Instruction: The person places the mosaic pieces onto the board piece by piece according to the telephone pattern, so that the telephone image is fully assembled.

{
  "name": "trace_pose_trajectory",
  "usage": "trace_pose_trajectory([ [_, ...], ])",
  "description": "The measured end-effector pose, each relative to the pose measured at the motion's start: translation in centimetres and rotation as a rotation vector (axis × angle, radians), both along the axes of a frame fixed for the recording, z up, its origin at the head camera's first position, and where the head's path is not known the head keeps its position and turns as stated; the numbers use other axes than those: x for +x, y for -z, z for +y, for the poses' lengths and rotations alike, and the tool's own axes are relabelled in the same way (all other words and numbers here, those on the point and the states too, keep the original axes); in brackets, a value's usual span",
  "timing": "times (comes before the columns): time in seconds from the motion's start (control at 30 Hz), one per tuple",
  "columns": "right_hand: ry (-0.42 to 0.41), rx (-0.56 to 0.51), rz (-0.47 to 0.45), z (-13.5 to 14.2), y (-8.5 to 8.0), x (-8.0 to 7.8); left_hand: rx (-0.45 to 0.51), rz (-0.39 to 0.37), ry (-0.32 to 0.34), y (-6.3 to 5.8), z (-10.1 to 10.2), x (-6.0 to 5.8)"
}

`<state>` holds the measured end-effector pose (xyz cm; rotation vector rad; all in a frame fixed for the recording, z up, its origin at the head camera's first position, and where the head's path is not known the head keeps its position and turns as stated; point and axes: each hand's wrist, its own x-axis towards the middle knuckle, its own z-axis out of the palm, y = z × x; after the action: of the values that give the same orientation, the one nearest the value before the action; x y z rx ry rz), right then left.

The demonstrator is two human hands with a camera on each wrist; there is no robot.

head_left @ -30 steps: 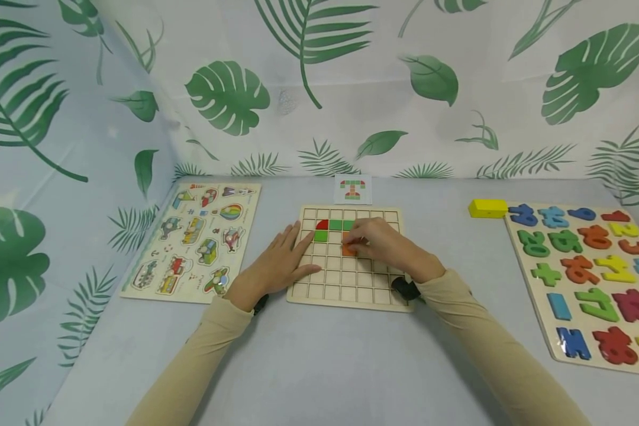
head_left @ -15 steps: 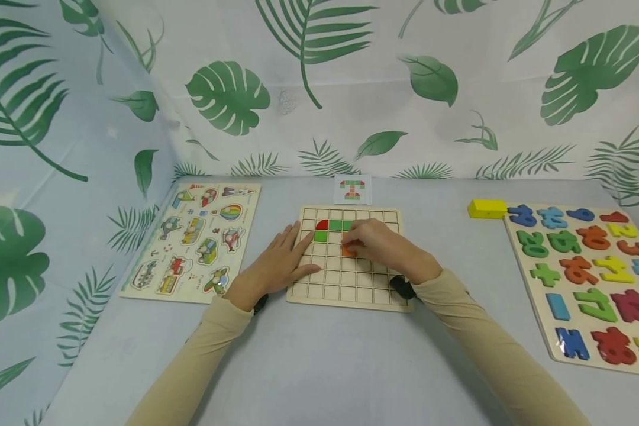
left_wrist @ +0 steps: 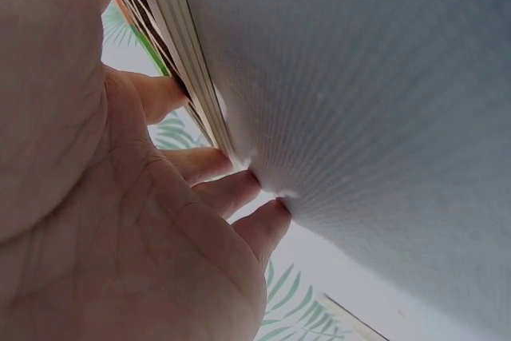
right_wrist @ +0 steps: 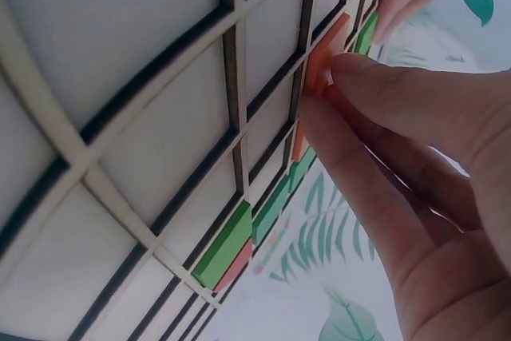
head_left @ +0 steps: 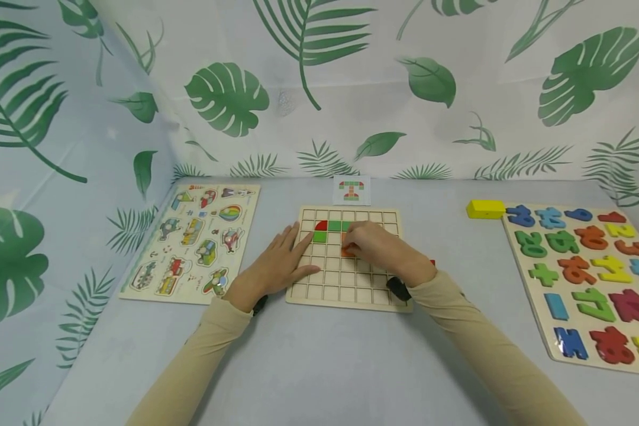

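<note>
A wooden grid board [head_left: 332, 294] lies on the table before me. My right hand [head_left: 379, 247] pinches an orange square tile [right_wrist: 322, 52] between thumb and fingers at a cell near the board's middle. Just above it sits another orange tile [right_wrist: 299, 143], partly covered by the fingers. In the upper rows are a red rounded tile [head_left: 322, 226], green tiles [head_left: 336, 226] and a lower green tile [head_left: 320, 236]. My left hand [head_left: 274, 264] rests along the board's left edge, fingers spread and thumb over the grid. The right hand hides some cells.
A card [head_left: 351, 190] with a tile pattern lies behind the board. A picture puzzle [head_left: 191, 242] is at left. At right are a yellow block [head_left: 485, 209] and a number puzzle [head_left: 545, 307]. Something red [head_left: 433, 262] peeks out beside the right wrist.
My right hand and forearm have shifted slightly left, and a red piece now shows beside that wrist. The orange tile is still pinched at the same cell. My left hand stays in place.
</note>
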<state>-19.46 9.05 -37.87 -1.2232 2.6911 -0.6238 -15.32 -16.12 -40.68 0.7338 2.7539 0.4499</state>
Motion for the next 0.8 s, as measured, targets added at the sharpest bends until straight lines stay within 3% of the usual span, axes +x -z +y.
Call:
trace_pose_trajectory([
  [0.3,-0.041,-0.044,0.025,0.8,0.3,0.0,0.004,0.002,0.0,-0.1,0.1,0.0],
  [0.47,-0.088,-0.109,-0.018,2.5,-0.1,-0.1,-0.005,-0.009,0.003,-0.1,0.2,-0.1],
  [0.8,0.013,-0.084,-0.08,6.7,-1.6,0.4,0.001,-0.006,0.017,0.1,0.0,-0.1],
])
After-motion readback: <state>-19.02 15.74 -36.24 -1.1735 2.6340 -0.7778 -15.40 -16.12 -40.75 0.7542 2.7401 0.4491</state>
